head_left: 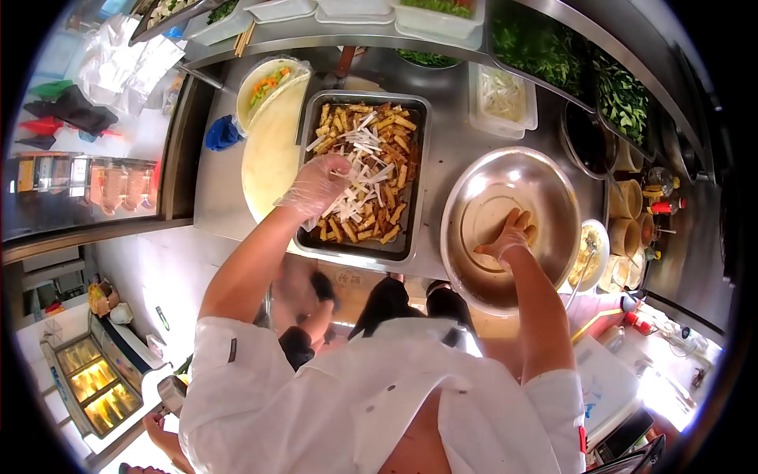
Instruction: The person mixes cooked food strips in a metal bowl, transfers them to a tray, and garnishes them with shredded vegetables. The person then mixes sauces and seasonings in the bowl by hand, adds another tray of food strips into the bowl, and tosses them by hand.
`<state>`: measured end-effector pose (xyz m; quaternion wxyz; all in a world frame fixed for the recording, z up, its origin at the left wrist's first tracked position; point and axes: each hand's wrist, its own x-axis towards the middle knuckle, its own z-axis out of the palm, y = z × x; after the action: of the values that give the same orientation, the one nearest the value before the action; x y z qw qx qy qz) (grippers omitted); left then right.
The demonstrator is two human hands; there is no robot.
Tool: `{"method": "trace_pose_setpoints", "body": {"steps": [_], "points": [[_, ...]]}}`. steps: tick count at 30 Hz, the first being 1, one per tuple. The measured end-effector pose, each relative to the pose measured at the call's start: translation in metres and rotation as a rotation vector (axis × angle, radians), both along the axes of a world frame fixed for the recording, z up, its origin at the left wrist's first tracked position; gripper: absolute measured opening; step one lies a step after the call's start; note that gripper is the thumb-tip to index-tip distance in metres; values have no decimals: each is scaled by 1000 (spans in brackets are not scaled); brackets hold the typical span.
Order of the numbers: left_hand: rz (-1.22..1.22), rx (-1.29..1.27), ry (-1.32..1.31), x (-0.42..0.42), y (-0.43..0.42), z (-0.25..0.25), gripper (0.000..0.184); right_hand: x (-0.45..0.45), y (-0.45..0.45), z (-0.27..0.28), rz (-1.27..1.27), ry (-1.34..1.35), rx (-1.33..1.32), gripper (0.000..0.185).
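Note:
A rectangular metal tray (425,150) holds browned food strips (399,130) with white shreds (365,178) scattered on top. Over its left side is my left hand (316,188), in a clear plastic glove, its fingers curled together; what they hold, if anything, is hidden. My right hand (509,237) reaches down into a large steel bowl (466,197). Its fingers are spread against the bowl's inside, and nothing shows in them. Left of the tray lies a round pale cutting board (264,170), partly under a cleaver-like blade with a brown handle (345,62).
A bowl of diced vegetables (272,87) and a blue cloth (221,134) sit at the left. White shreds fill a plastic tub (502,99) behind the steel bowl. A dark pot (588,141) and a small bowl with a spoon (588,253) stand right. Shelf bins hold greens (537,51).

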<state>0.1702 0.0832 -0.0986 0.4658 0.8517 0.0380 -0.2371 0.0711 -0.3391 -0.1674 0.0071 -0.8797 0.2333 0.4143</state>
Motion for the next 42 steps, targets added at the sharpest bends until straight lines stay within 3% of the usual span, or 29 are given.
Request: {"method": "trace_pose_setpoints", "body": {"steps": [6, 9, 13, 16, 19, 20, 21, 23, 24, 28, 31, 34, 37, 42], "points": [[-2, 31, -109, 31, 19, 10, 16, -2, -1, -9, 89, 0, -52, 157], [-297, 292, -219, 59, 27, 9, 18, -5, -5, -14, 120, -3, -60, 158], [-389, 448, -328, 73, 29, 13, 19, -2, -3, -8, 149, 31, -59, 157], [-178, 434, -297, 65, 6, 70, 23, -1, -3, -2, 98, 24, -27, 156], [-104, 73, -347, 67, 17, 54, 35, -3, -8, -4, 94, 15, -17, 157], [-326, 20, -287, 59, 5, 69, 39, -3, -10, -8, 112, 26, -21, 157], [-331, -16, 61, 53, -10, 87, 50, -5, -12, -14, 131, 34, -27, 157], [-504, 137, -151, 60, -7, 54, 53, 0, -14, -6, 93, 27, -14, 157], [-532, 64, -267, 67, -12, 45, 54, 1, -11, 2, 33, 20, 9, 157], [-629, 442, -878, 98, -96, 107, 62, -5, -19, -7, -16, 25, 33, 158], [-611, 734, -1045, 152, -151, 118, 77, -6, -20, -3, -20, 32, 43, 159], [-565, 987, -904, 205, -181, 110, 82, -5, -23, 7, -40, 57, 79, 158], [-566, 974, -722, 208, -190, 116, 75, -7, -27, 5, -81, 25, 125, 154], [-604, 955, -784, 195, -175, 118, 60, -6, -32, 5, -106, 6, 157, 152]]}}
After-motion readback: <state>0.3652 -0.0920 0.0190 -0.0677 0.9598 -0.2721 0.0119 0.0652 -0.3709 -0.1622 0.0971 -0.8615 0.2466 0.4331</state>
